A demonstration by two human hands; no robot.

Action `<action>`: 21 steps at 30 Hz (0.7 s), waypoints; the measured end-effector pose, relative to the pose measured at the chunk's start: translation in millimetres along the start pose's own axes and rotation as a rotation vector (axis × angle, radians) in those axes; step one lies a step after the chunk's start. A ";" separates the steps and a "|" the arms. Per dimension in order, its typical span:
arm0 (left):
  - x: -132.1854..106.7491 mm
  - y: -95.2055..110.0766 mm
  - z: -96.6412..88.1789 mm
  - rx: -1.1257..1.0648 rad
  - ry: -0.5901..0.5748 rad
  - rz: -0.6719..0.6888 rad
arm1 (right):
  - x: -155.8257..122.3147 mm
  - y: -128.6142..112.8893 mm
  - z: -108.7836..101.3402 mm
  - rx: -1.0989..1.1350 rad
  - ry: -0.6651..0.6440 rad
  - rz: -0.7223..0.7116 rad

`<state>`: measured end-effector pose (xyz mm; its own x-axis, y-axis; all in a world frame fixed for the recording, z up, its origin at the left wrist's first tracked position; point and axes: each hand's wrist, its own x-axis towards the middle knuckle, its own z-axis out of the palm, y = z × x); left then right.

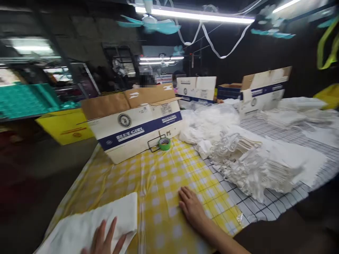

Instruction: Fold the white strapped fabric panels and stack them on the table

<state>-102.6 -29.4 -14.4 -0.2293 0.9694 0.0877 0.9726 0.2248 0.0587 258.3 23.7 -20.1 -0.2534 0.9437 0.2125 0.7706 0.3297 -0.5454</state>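
My left hand (104, 238) rests with spread fingers on a white folded cloth (116, 211) at the lower left of the table. Flat on the yellow checked tablecloth (159, 187), my right hand (192, 208) has its fingers stretched out and nothing in them. To its right lies a thick stack of white cloth pieces (254, 165) with ruffled edges, on a white grid-patterned cover. A green roll of tape (164, 143) sits beyond my hands, beside a thin black wire frame (153, 144).
A printed cardboard box (137, 123) stands at the table's far end, with two more cartons (197, 88) (265, 90) behind. Clear plastic wrapping (209, 118) and white cloth piles cover the right side. A yellow sheet (66, 127) hangs at the left. Fans (149, 24) hang overhead.
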 end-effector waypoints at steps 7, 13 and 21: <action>-20.4 -15.4 -26.6 -0.099 0.014 -0.085 | -4.2 14.4 23.6 -0.098 0.018 -0.100; -32.2 -72.4 -38.0 -0.065 0.300 -0.402 | -6.2 9.9 25.8 0.017 0.091 -0.096; -4.8 -158.2 -57.8 -0.077 0.160 -0.482 | 60.3 -112.1 70.7 0.585 -0.144 0.279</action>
<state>-257.5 -75.3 33.4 -0.6597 0.7288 0.1836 0.7509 0.6285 0.2030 115.3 45.4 -3.5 -0.1974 0.9763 -0.0891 0.3843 -0.0066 -0.9232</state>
